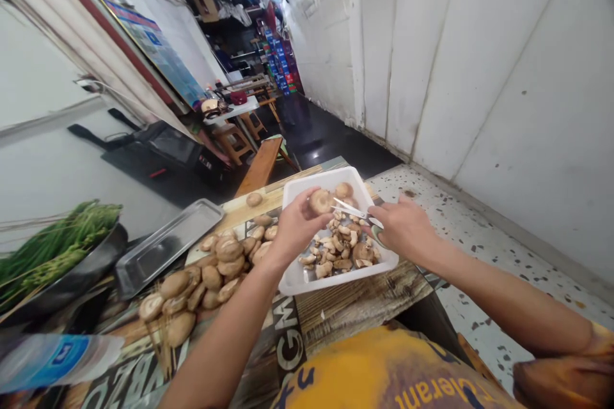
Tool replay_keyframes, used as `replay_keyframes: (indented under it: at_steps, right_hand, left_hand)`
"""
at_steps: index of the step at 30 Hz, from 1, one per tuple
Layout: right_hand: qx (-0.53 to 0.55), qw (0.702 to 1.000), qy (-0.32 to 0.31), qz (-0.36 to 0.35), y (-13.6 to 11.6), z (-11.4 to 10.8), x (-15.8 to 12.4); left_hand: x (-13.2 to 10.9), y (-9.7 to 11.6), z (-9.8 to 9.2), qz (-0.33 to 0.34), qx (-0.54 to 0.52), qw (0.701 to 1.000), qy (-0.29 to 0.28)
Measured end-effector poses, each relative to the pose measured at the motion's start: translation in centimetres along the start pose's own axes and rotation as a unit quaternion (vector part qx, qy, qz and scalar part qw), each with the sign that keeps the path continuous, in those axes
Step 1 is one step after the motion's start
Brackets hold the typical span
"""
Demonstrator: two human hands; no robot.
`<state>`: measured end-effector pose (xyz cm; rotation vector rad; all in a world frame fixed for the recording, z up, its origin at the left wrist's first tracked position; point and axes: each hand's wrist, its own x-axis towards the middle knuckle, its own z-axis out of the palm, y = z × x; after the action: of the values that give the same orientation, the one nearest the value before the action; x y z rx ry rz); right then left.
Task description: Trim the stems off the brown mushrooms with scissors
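Observation:
My left hand (pixel 301 220) pinches a brown mushroom (pixel 321 202) above a white plastic tray (pixel 290 285). In my right hand (pixel 401 225) is a pair of scissors (pixel 351 208), its handles partly covered by my fingers. The blades are parted and point left, close to the mushroom's right side; whether they touch it I cannot tell. Below both hands the tray holds cut mushroom pieces and stems (pixel 336 246), with a few whole caps (pixel 343 190) at its far end. A heap of whole mushrooms (pixel 229 249) lies on the table left of the tray.
One mushroom (pixel 254 199) lies apart near the table's far edge. To the left are a metal tray (pixel 167 243), a bowl of green vegetables (pixel 62 255) and a plastic bottle (pixel 62 358). A wooden bench (pixel 261 166) stands beyond the table, and a white wall (pixel 480 64) runs along the right.

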<state>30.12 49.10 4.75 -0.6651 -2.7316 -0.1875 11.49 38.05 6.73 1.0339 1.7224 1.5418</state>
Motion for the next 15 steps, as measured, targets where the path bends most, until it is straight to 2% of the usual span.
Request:
replay_keyframes:
  at_steps: [3, 7, 15]
  right_hand:
    - [-0.034, 0.999, 0.006, -0.039, -0.8, -1.1, 0.5]
    - [-0.067, 0.996, 0.007, -0.063, -1.4, -2.2, 0.9]
    - [-0.119, 0.987, -0.022, -0.106, -2.0, -2.9, 1.5]
  left_hand:
    - [-1.0, -0.5, -0.5, 0.000, 0.028, 0.999, 0.032]
    - [-1.3, -1.3, -1.1, 0.038, 0.056, 0.995, 0.068]
    - [-2.4, -2.0, 0.0, 0.077, 0.108, 0.987, 0.085]
